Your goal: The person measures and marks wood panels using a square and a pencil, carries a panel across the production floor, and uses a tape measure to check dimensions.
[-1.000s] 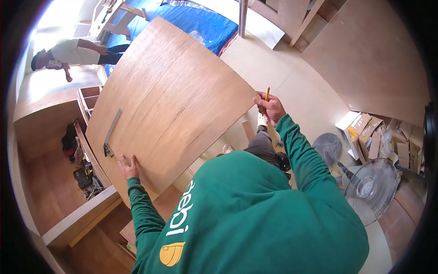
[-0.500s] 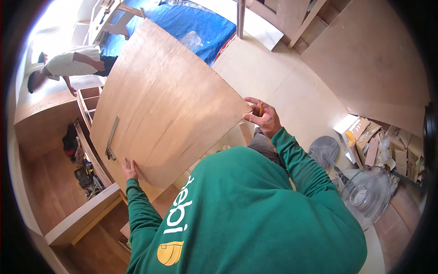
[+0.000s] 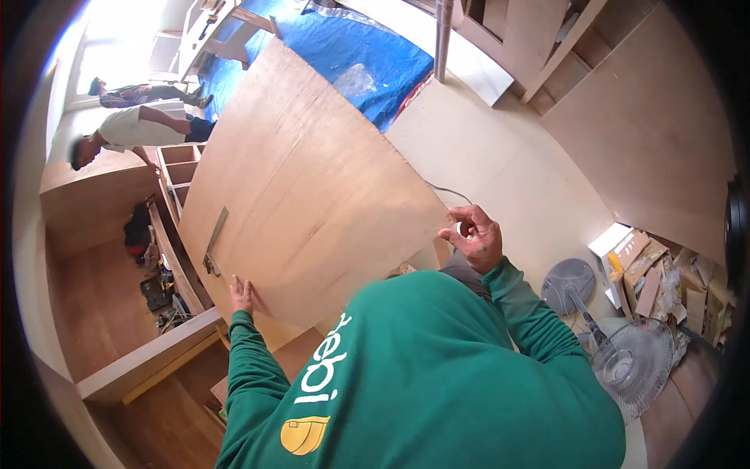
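Observation:
A large plywood sheet [image 3: 312, 180] lies at a slant before me, its far corner pointing up toward a blue tarp. On its left part rests a metal square [image 3: 216, 241]. My left hand [image 3: 241, 295] lies on the sheet near its left near edge, fingers stretched out, just below the square. At the sheet's right corner, my right hand [image 3: 478, 238] has its thumb and forefinger closed about the edge, the other fingers curled. No pencil is visible in that hand now.
Left of the sheet are open wooden cabinet frames [image 3: 180, 173] and a compartment holding tools [image 3: 160, 293]. Beyond stand a person in a white shirt [image 3: 129, 129] and another person [image 3: 129, 95]. A standing fan [image 3: 621, 363] and a scrap pile [image 3: 652, 273] are at right. The blue tarp [image 3: 351, 55] covers far floor.
The whole view has shifted, so everything sits further right and lower. A second person shows at the far left. The orange pencil in my right hand is out of sight. Both hands stay at the sheet.

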Demonstrator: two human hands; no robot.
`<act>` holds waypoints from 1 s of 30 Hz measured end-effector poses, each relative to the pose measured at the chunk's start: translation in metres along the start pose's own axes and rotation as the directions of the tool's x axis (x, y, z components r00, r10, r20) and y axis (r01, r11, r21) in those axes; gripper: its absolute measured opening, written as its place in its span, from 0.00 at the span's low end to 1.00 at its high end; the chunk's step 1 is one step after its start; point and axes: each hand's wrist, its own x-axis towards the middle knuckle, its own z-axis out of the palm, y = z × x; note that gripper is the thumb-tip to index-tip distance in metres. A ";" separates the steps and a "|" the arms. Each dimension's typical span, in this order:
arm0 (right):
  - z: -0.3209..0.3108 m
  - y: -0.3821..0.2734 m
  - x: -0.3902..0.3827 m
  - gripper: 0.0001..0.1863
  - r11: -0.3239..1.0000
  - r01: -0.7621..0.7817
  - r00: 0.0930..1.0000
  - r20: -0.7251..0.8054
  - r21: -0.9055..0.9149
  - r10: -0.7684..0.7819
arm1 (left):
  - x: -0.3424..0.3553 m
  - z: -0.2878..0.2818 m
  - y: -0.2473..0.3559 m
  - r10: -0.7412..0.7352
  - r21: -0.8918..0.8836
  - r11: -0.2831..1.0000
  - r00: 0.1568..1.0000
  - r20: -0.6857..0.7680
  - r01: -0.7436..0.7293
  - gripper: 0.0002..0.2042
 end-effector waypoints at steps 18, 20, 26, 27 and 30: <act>-0.003 -0.013 0.004 0.25 0.991 -0.121 0.991 0.054 0.050 0.119 | -0.010 -0.003 0.011 -0.064 0.041 0.997 0.998 -0.015 0.065 0.38; -0.005 -0.006 0.005 0.27 0.992 -0.125 0.988 0.091 0.019 0.122 | -0.009 0.000 0.015 -0.068 0.042 0.997 0.997 -0.032 0.069 0.38; 0.000 0.016 0.008 0.32 0.985 -0.155 0.973 0.182 0.076 0.139 | -0.009 0.010 0.011 -0.051 0.113 0.992 0.994 -0.095 0.062 0.37; 0.005 0.017 0.006 0.32 0.965 -0.211 0.964 0.193 0.155 0.180 | -0.014 0.012 0.006 -0.055 0.140 0.988 0.994 -0.094 0.068 0.36; 0.011 0.015 0.007 0.34 0.946 -0.190 0.953 0.282 0.261 0.114 | -0.019 0.015 -0.012 -0.022 0.084 0.996 0.982 -0.190 0.039 0.35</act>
